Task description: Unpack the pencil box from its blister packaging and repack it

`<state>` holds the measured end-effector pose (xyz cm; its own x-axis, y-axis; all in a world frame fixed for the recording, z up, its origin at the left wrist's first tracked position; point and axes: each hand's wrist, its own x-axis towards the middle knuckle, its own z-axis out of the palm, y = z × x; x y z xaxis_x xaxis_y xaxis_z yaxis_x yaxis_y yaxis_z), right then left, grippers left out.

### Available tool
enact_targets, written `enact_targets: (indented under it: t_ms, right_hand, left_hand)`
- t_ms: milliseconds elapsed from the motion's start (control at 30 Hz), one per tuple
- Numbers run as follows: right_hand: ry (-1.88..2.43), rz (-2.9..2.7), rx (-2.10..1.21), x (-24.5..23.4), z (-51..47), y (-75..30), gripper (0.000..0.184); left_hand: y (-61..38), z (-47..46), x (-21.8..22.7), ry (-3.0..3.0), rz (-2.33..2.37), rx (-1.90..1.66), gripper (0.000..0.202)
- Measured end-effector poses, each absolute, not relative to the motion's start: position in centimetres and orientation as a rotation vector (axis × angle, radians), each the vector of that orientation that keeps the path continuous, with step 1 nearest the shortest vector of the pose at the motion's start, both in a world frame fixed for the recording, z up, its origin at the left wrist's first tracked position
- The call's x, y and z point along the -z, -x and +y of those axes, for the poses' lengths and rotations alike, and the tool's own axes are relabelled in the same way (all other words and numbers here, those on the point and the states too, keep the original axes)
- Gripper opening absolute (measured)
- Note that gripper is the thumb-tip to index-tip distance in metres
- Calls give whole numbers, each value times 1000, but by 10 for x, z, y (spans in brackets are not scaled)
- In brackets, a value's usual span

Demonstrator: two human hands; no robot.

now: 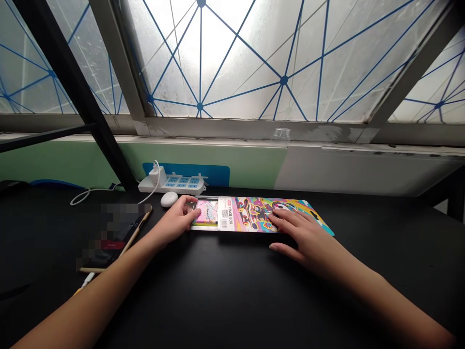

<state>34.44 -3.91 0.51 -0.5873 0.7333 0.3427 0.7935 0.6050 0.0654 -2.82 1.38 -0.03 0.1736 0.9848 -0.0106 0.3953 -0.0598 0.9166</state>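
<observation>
A colourful printed cardboard sleeve (250,214) marked "PENCIL BOX" lies flat on the black table. Out of its left end sticks a pink-patterned pencil box (208,212) with clear edges. My left hand (180,216) pinches the left end of that box, thumb on top; its other fingertips are partly hidden. On the sleeve's right half rest the fingers of my right hand (304,236), stretched out and spread, with the thumb off the sleeve near the table. The sleeve's right end shows beyond my fingers.
Behind the box stand a white power strip (185,184) with a plugged-in charger (157,175) and a small white rounded case (169,199). A phone or tablet (119,237), partly blurred, lies left by my forearm. A black post (69,87) rises at left before the window.
</observation>
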Motion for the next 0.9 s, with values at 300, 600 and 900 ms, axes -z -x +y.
enact_targets:
  t_ms: [300,600,900]
  right_hand:
    - [1186,-2665,335,-4,-25,-242,67]
    - [1064,-2697,330,1,-6,-225,56]
    - [983,-2659,439,13,-6,-301,68]
  left_hand:
    - [29,12,-1,-1698,1339,-848,52]
    - [23,9,-9,-1711,1215,-813,41]
    - [26,9,-12,-1749,1314,-783,25]
